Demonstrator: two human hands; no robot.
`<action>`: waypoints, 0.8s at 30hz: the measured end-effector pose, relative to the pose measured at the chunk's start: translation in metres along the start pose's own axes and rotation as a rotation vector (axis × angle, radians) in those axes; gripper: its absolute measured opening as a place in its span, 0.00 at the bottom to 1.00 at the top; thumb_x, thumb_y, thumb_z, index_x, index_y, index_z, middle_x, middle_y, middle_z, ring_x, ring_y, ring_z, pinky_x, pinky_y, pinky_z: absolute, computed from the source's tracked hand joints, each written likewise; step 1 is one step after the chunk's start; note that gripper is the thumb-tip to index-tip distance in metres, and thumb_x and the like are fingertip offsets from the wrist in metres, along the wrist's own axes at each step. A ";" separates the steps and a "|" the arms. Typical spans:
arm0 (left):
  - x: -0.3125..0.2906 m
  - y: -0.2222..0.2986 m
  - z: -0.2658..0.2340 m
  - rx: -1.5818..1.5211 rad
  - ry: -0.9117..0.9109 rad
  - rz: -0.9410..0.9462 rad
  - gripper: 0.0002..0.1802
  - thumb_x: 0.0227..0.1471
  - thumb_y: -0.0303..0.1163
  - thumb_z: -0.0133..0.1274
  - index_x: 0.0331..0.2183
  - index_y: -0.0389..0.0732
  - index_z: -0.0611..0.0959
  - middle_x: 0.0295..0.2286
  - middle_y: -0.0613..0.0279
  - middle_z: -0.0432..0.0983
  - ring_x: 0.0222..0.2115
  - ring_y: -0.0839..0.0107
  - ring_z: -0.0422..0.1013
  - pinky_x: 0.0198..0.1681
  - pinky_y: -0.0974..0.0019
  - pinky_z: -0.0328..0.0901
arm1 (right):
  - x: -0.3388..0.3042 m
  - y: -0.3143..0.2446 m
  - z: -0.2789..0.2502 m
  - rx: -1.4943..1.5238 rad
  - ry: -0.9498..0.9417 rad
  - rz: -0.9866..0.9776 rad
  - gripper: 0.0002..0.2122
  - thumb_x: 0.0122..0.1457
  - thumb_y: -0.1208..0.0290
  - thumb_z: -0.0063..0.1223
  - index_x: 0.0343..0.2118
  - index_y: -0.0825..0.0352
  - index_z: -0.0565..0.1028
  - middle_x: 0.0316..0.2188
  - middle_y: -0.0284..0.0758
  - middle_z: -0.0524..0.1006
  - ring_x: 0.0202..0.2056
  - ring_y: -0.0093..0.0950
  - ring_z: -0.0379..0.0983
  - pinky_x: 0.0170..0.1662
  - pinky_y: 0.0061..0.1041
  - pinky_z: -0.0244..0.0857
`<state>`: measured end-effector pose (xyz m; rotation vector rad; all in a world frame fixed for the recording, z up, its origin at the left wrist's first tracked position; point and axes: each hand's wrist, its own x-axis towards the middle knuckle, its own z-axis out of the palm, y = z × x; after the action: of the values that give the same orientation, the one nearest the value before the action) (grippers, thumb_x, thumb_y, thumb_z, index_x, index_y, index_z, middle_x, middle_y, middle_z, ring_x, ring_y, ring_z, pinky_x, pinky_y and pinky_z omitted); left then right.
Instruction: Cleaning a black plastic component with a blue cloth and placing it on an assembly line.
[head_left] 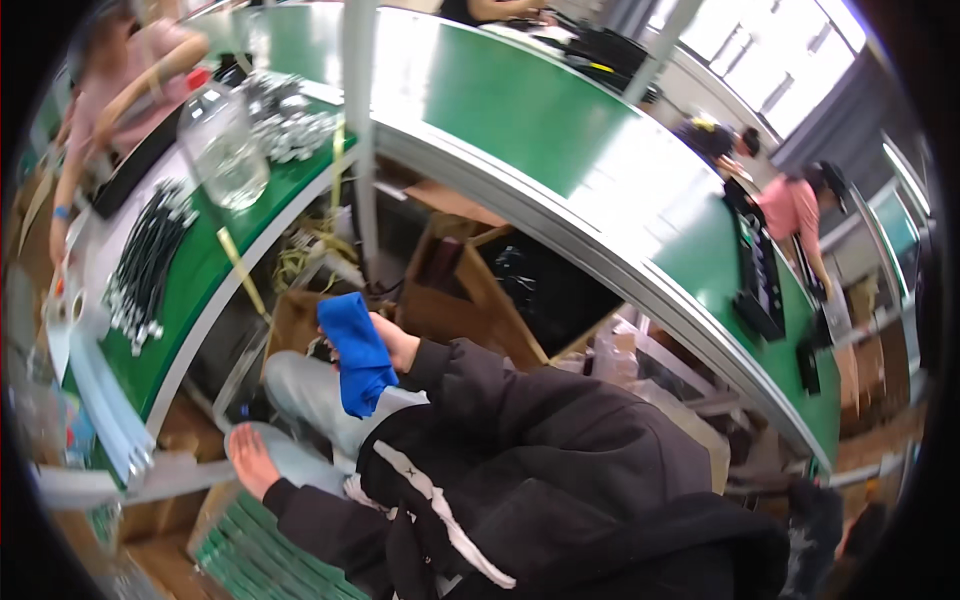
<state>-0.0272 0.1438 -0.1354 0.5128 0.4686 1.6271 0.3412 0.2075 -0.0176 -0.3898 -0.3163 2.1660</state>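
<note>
A folded blue cloth (358,355) hangs above my lap, and my right hand (398,343) is closed on its edge, with some fingers hidden behind the fabric. My left hand (254,461) holds nothing; it lies flat by my knee, fingers stretched out. Light blue jeans (310,398) cover my legs under both hands. Dark hoodie sleeves run down both of my arms.
On the green bench at left lie a bundle of black cables (150,262), a clear jar (222,150) and silvery parts (285,115). A metal post (359,120) rises ahead. Below stands an open cardboard box (465,290). Co-workers sit along the green conveyor (500,125).
</note>
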 end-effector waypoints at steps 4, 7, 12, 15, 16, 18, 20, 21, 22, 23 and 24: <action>0.008 -0.001 0.013 0.002 0.124 -0.029 0.21 0.54 0.34 0.38 0.48 0.33 0.67 0.50 0.49 0.61 0.54 0.59 0.55 0.56 0.60 0.50 | -0.035 -0.027 0.006 0.012 -0.040 -0.023 0.17 0.58 0.57 0.39 0.44 0.65 0.69 0.32 0.36 0.74 0.32 0.29 0.73 0.39 0.35 0.67; 0.009 0.000 0.021 0.012 0.225 -0.031 0.22 0.54 0.34 0.37 0.49 0.32 0.66 0.51 0.48 0.59 0.54 0.59 0.54 0.57 0.60 0.49 | -0.077 -0.057 0.016 -0.011 0.065 -0.022 0.17 0.58 0.57 0.39 0.44 0.65 0.69 0.31 0.35 0.74 0.31 0.28 0.72 0.37 0.32 0.67; 0.008 0.002 0.053 0.004 0.346 -0.037 0.23 0.54 0.33 0.36 0.50 0.32 0.65 0.51 0.47 0.58 0.55 0.58 0.53 0.57 0.60 0.49 | -0.193 -0.127 0.045 -0.824 0.343 -0.353 0.19 0.58 0.60 0.40 0.49 0.64 0.65 0.37 0.41 0.74 0.37 0.28 0.71 0.35 0.24 0.66; 0.011 -0.004 0.068 -0.003 0.369 -0.055 0.23 0.55 0.34 0.35 0.50 0.32 0.65 0.51 0.47 0.58 0.54 0.59 0.53 0.56 0.61 0.49 | -0.304 -0.162 0.071 -0.830 0.715 -0.653 0.28 0.54 0.55 0.46 0.57 0.57 0.55 0.31 0.38 0.73 0.29 0.24 0.68 0.32 0.24 0.65; 0.006 0.002 0.065 0.018 0.394 -0.039 0.22 0.55 0.34 0.35 0.49 0.32 0.65 0.51 0.47 0.58 0.54 0.60 0.54 0.56 0.61 0.49 | -0.331 -0.165 0.086 -0.729 0.500 -0.856 0.31 0.54 0.56 0.47 0.59 0.56 0.51 0.36 0.39 0.72 0.28 0.22 0.67 0.33 0.22 0.65; -0.003 0.017 0.060 0.043 0.423 -0.017 0.22 0.55 0.35 0.34 0.49 0.33 0.65 0.51 0.48 0.58 0.54 0.60 0.54 0.55 0.62 0.49 | -0.401 -0.189 0.095 -1.210 0.733 -0.885 0.29 0.56 0.59 0.43 0.59 0.56 0.49 0.48 0.43 0.67 0.25 0.19 0.67 0.27 0.15 0.65; -0.015 0.034 0.052 0.082 0.454 0.034 0.23 0.55 0.35 0.34 0.49 0.33 0.65 0.51 0.48 0.58 0.54 0.60 0.54 0.56 0.61 0.48 | -0.456 -0.204 0.099 -1.088 0.927 -1.074 0.25 0.56 0.65 0.42 0.58 0.56 0.55 0.49 0.39 0.68 0.25 0.19 0.70 0.26 0.15 0.65; 0.003 0.006 0.082 0.091 0.412 -0.018 0.23 0.55 0.35 0.34 0.50 0.33 0.65 0.51 0.48 0.58 0.54 0.60 0.53 0.56 0.61 0.48 | -0.523 -0.192 0.102 -1.087 1.115 -1.142 0.22 0.56 0.66 0.42 0.55 0.57 0.60 0.49 0.40 0.68 0.27 0.20 0.71 0.27 0.18 0.67; 0.019 -0.022 0.108 0.085 0.365 -0.091 0.23 0.55 0.35 0.34 0.50 0.33 0.65 0.51 0.48 0.58 0.54 0.60 0.53 0.56 0.61 0.48 | -0.591 -0.174 0.108 -1.078 1.306 -1.202 0.19 0.55 0.68 0.42 0.52 0.58 0.66 0.49 0.41 0.68 0.28 0.22 0.73 0.28 0.22 0.68; 0.022 -0.023 0.128 0.069 0.357 -0.091 0.23 0.55 0.34 0.33 0.50 0.32 0.64 0.52 0.47 0.57 0.55 0.59 0.53 0.57 0.61 0.48 | -0.678 -0.173 0.092 -1.469 1.886 -1.070 0.16 0.52 0.70 0.43 0.46 0.60 0.71 0.48 0.43 0.69 0.30 0.27 0.74 0.29 0.24 0.68; 0.005 0.011 0.084 0.062 0.432 -0.012 0.23 0.55 0.33 0.32 0.50 0.30 0.63 0.52 0.45 0.56 0.55 0.58 0.52 0.57 0.60 0.48 | -0.692 -0.212 0.059 -1.905 2.334 -0.781 0.15 0.49 0.71 0.44 0.40 0.62 0.76 0.46 0.45 0.69 0.32 0.32 0.74 0.30 0.27 0.68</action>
<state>0.0122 0.1479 -0.0607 0.1988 0.8426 1.7187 0.8601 -0.2389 0.2255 -2.4728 -0.6711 -0.8117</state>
